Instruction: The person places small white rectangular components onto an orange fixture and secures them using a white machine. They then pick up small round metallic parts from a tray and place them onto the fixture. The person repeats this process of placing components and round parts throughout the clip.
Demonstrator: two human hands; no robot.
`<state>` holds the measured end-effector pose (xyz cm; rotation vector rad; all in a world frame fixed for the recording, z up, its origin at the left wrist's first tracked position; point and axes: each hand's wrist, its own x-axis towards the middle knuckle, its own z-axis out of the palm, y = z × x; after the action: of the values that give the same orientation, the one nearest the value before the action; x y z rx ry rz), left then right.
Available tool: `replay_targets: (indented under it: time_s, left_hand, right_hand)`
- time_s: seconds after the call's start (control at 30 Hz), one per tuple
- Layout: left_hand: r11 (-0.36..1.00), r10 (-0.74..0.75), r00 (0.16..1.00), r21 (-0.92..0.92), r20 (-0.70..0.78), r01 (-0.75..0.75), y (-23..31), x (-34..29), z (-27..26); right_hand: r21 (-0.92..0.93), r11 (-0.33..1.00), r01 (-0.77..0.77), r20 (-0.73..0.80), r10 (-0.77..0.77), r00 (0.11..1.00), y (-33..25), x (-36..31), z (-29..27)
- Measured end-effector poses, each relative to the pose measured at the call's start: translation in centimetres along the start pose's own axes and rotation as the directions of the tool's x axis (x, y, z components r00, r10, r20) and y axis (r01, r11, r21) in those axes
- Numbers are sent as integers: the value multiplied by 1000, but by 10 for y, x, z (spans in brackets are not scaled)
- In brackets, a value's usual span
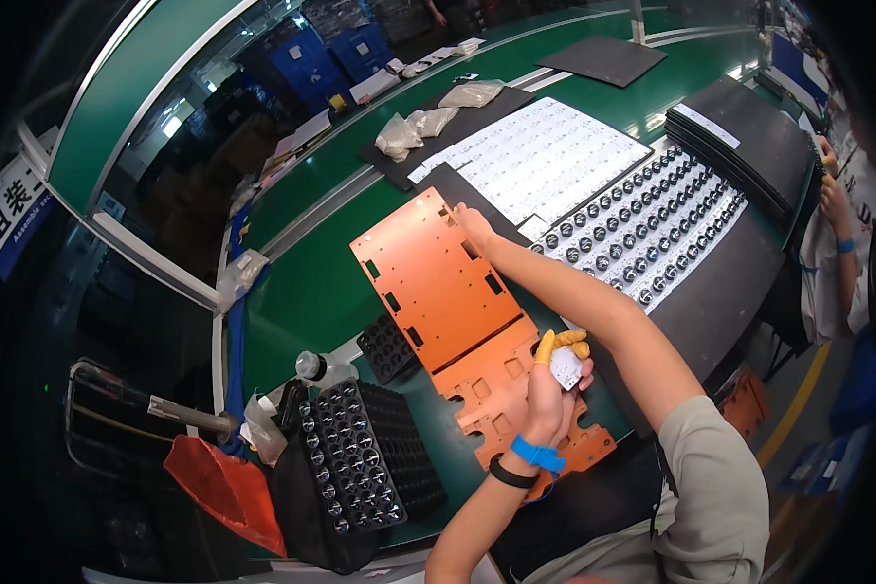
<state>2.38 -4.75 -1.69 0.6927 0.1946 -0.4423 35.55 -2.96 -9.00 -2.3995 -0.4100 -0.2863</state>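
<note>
An orange fixture lies before me: a flat panel [428,282] with slots and small holes, and below it a notched orange base [496,375] with square recesses. My left hand [551,384], wearing yellow finger cots and a blue wristband, is closed on a small white board [566,367] above the base's right side. My right arm reaches across the fixture. At the panel's upper right edge, my right hand [474,228] is closed on it, its fingertips partly hidden.
On the right, a white sheet [642,229] carries rows of round black parts, beside a sheet of white boards [550,151] and stacked black foam sheets [740,136]. At left stand a tray of shiny round lenses [350,457], a clear bottle [323,370] and a red bag [224,492]. Another person's hand [835,200] shows far right.
</note>
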Motion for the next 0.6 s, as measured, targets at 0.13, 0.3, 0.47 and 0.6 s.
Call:
replay_targets:
  time_s: [0.13,0.3,0.47,0.6]
  left_hand:
    - [999,-47,997,10,56,47,-8,3,18]
    - [1000,5,1000,-5,-22,-5,2,-1,2]
    - [999,-32,999,37,16,31,-4,0,15]
    - [999,-19,1000,35,-2,19,-1,-2,9]
  right_hand:
    - [852,484,-199,142,152,978,65,11,9]
    - [-299,919,257,4,-268,963,4,5,16]
    - [-358,895,265,-78,-311,947,37,8,5]
    - [-589,732,343,56,-387,920,6,3,-14]
